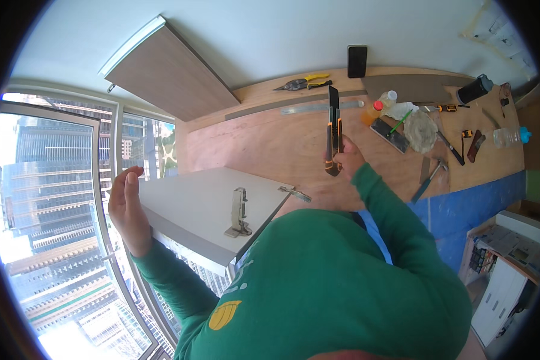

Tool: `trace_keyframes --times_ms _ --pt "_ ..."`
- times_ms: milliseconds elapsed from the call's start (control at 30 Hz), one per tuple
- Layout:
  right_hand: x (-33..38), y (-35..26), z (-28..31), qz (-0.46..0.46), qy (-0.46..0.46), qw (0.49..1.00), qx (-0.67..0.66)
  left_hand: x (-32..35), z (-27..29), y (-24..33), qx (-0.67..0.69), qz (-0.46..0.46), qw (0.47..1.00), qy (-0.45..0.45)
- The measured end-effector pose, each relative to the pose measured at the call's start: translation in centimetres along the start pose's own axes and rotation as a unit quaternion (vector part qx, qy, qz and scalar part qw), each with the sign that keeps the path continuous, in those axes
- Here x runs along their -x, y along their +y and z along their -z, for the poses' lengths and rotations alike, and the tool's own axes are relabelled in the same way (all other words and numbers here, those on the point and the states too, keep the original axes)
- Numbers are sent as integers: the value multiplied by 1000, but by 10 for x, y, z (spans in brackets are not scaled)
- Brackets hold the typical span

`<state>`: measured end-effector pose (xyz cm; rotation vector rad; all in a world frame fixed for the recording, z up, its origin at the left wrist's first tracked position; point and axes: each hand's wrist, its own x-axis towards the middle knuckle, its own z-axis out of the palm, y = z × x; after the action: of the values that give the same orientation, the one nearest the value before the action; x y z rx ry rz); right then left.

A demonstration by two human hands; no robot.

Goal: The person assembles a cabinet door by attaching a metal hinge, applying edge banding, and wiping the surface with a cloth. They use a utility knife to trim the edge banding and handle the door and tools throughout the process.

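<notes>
A white panel [192,195] is held out at the left, between the wearer's torso and the window [57,180], its far end reaching the plywood workbench [252,141]; how its weight is borne cannot be told. On its face a metal concealed hinge [239,213] is stood upright near the closest edge, and a second hinge [295,193] is seen projecting from the edge farther along. By the right hand [350,157] a black-and-orange hand tool [333,123] is gripped at its handle, the fingers wrapped round it and the dark head pointed away over the bench; its exact kind cannot be made out from this angle. The left hand [128,207] is raised at the panel's outer edge with its fingers extended and slightly curled, closed round nothing visible; whether the panel is touched by the palm cannot be told. For good handling, the panel would best be supported firmly from beneath before any force is applied, since a single hand beside the edge seems to give little steadiness. The upright hinge should be kept clear of sleeve and bench, as it could easily be knocked or could scratch a surface. The tool's head is best kept turned away from the white face, and the bottle of orange liquid [372,113] and the hammer [429,180] would be better left outside its sweep.
</notes>
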<state>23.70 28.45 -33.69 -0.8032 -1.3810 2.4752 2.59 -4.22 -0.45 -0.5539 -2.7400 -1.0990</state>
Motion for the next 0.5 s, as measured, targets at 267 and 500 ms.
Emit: trace_keyframes --times_ms 267,500 --pt "16 -57 -44 6 13 999 41 7 1 -3 4 3 1000 14" --pt "29 -79 -81 30 -9 997 72 5 3 1 -77 -95 992 10"
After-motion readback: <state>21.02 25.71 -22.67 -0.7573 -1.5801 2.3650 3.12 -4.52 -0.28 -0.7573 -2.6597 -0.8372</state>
